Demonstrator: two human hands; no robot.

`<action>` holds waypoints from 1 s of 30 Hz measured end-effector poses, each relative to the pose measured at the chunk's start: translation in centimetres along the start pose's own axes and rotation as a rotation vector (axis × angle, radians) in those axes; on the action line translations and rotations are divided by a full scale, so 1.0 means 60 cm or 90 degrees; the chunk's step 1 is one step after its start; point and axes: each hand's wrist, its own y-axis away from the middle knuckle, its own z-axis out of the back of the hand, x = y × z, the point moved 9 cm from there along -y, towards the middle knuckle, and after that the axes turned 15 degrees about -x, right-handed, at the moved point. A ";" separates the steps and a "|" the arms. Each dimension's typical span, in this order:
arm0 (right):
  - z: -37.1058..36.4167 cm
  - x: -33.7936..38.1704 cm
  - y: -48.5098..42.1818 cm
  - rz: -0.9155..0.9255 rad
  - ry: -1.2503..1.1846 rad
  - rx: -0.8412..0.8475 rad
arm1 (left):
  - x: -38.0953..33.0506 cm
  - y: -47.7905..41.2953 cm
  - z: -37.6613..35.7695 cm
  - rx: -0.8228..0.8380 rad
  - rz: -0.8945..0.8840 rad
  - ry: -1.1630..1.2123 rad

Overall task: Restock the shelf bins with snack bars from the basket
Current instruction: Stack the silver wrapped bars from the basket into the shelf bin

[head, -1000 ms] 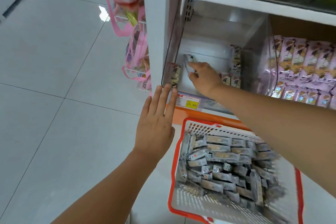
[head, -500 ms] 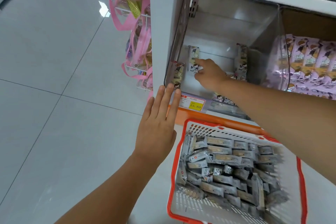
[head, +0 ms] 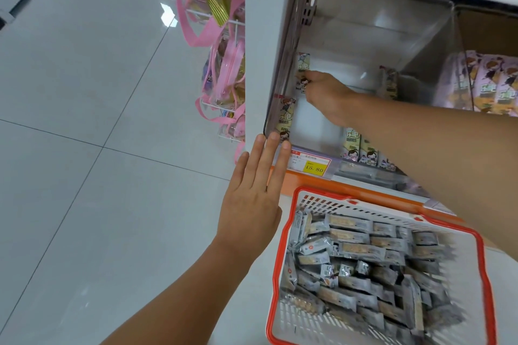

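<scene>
Snack bar (head: 303,64) now stands upright, upper centre, deeper in the bin (head: 283,70).
Right hand (head: 326,95) pinches it; left hand (head: 252,202), fingers straight, steadies the bin's corner; basket (head: 322,204) remains full.

I see a white shelf (head: 367,175) carrying a clear bin (head: 283,70). In it, one snack bar (head: 303,63) stands against the left wall and more bars (head: 361,148) stand front right. Purple packs (head: 487,81) fill the next bin. Price tag (head: 314,166) on the shelf edge. Basket (head: 280,260) sits below, over grey tiled floor (head: 84,148); what it rests on is unclear.
</scene>
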 end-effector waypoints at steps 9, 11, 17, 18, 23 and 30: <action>-0.027 0.006 0.031 0.002 -0.040 0.099 | 0.003 0.000 -0.001 0.025 0.005 -0.013; -0.015 0.014 0.043 0.031 -0.046 0.084 | 0.001 -0.001 -0.001 0.043 0.010 -0.014; 0.092 0.072 0.143 0.293 -0.202 -0.151 | -0.016 0.014 0.019 0.006 0.058 0.030; 0.109 0.072 0.182 0.342 -0.219 -0.155 | -0.025 0.023 0.023 -0.020 0.063 0.048; 0.110 -0.058 0.329 0.381 -0.144 -0.093 | -0.064 0.114 -0.046 0.160 0.063 0.042; -0.017 -0.506 0.354 -0.024 0.192 0.123 | -0.084 0.247 -0.163 0.445 0.103 0.013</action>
